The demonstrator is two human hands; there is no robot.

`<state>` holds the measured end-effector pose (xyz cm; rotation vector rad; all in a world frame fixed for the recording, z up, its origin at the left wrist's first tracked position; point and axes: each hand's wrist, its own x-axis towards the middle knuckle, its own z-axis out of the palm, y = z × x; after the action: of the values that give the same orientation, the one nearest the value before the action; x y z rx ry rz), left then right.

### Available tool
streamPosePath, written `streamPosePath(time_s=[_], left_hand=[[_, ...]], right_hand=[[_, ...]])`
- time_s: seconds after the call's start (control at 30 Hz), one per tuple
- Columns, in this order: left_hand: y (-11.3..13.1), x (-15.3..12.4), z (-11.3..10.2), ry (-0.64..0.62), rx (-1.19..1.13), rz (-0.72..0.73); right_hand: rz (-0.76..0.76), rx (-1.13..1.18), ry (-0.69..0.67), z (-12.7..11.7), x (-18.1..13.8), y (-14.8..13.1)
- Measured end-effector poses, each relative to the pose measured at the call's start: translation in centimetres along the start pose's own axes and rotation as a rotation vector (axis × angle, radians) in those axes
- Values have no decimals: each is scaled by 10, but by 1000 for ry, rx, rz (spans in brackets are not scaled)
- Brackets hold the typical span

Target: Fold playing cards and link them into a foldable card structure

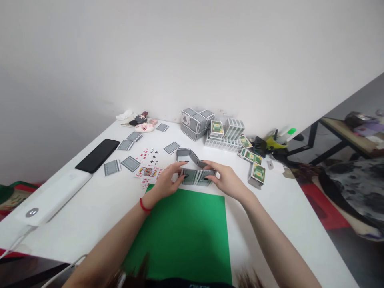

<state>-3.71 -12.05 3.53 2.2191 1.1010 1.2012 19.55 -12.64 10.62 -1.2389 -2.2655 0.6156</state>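
Note:
Both of my hands meet at the far edge of a green mat (183,236) on a white table (99,208). My left hand (167,182), with a red cord at the wrist, and my right hand (225,179) pinch the two ends of a stack of grey-backed playing cards (197,176) held on edge. A second grey-backed bunch of cards (189,155) stands bent just behind it. Face-up cards (147,172) lie left of my left hand.
Loose face-down cards (131,163) are scattered on the left. A black phone (97,155) and a white power bank (54,196) lie near the left edge. Card boxes (197,122) and green-faced packs (253,158) stand at the back and right. Small toys (143,125) sit by the wall.

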Motion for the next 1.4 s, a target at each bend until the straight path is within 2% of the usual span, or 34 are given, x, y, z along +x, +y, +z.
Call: streamPosePath(time_s=[0.17, 0.33, 0.47, 0.6, 0.7, 0.8, 0.9, 0.97, 1.13, 1.2, 1.3, 1.4], left_hand=[[1, -1, 8, -11, 57, 65], [7, 2, 21, 61, 54, -41], [12, 5, 32, 109, 27, -86], [15, 5, 37, 164, 11, -109], [19, 7, 37, 187, -29, -154], [23, 12, 37, 190, -76, -237], [22, 19, 36, 161, -22, -287], [21, 22, 34, 147, 86, -247], [20, 26, 23, 117, 413, -28], [25, 27, 21, 60, 521, 48], [34, 26, 25, -92, 623, 176], [39, 24, 32, -208, 652, 229]], right_hand=[[80, 120, 138, 17, -18, 17], [131, 124, 316, 44, -18, 15], [166, 160, 407, 53, -14, 12], [185, 181, 436, 54, -13, 10], [208, 232, 407, 51, -11, 9], [236, 286, 355, 48, -6, 10], [282, 298, 342, 49, -1, 12], [270, 249, 366, 51, 1, 14], [141, -37, 485, 59, -5, 22], [97, -93, 458, 64, -9, 27], [92, -129, 383, 73, -13, 34], [100, -60, 315, 77, -18, 38]])
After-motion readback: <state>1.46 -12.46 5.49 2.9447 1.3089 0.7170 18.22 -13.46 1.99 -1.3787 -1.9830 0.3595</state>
